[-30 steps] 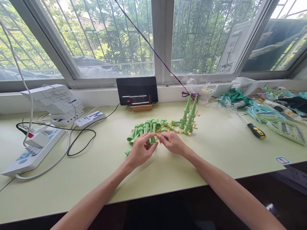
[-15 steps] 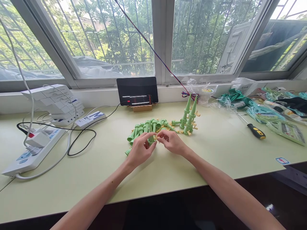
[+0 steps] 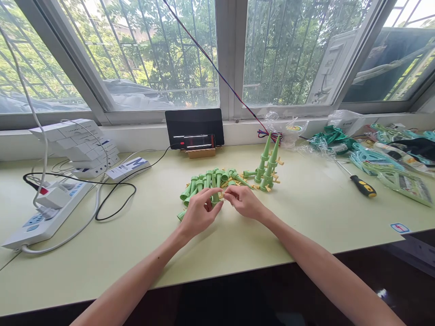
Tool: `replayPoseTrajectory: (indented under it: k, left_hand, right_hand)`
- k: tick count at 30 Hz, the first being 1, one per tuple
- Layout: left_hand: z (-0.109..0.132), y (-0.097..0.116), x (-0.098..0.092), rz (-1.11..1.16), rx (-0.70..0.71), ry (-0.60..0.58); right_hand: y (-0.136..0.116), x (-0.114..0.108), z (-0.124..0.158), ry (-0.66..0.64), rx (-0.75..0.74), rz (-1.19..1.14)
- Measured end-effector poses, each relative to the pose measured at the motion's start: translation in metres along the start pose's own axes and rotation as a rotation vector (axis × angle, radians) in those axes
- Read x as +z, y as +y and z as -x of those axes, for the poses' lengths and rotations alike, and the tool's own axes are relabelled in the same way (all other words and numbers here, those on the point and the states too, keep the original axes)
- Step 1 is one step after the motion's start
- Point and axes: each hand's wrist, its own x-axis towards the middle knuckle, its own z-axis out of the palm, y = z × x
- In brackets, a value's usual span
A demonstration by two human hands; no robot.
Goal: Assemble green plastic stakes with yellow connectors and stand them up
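Note:
My left hand [image 3: 200, 212] is closed around a green watering spike [image 3: 215, 198], fingers over it and thumb beneath. At the side of that spike is a small yellow valve [image 3: 221, 196], pinched by the fingertips of my right hand [image 3: 245, 202]. Just behind my hands lies a pile of green cone-shaped spikes [image 3: 194, 184] with loose yellow valves [image 3: 234, 183] among them. To the right, tall stacks of spikes [image 3: 271, 168] stand point up with yellow valves sticking out of their sides.
A tablet [image 3: 193, 122] and a phone [image 3: 200, 142] lean by the window. On the left are white boxes [image 3: 79, 147], a power strip [image 3: 47, 222] and cables. A screwdriver [image 3: 363, 185] and bagged packages [image 3: 404, 181] lie on the right of the table [image 3: 326, 203].
The fingertips of my right hand have shifted slightly at the yellow valve. My left hand keeps its hold on the spike, and the pile and stacks have not moved.

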Motion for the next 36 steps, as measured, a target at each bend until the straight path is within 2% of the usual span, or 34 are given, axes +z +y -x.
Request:
replayPoseTrajectory:
  k: [8, 24, 36]
  left_hand:
    - [-0.0008, 0.0019, 0.0001, 0.007, 0.015, -0.004]
    - [-0.0011, 0.0068, -0.0024, -0.008, -0.059, -0.049]
    - [-0.0022, 0.0076, -0.0042, 0.054, -0.049, -0.071]
  right_hand:
    - [0.0023, 0.0019, 0.0000, 0.004, -0.038, 0.051]
    - [0.0006, 0.0034, 0.0015, 0.007, -0.041, -0.013]
    - [0.0006, 0.0032, 0.0023, 0.013, -0.063, -0.043]
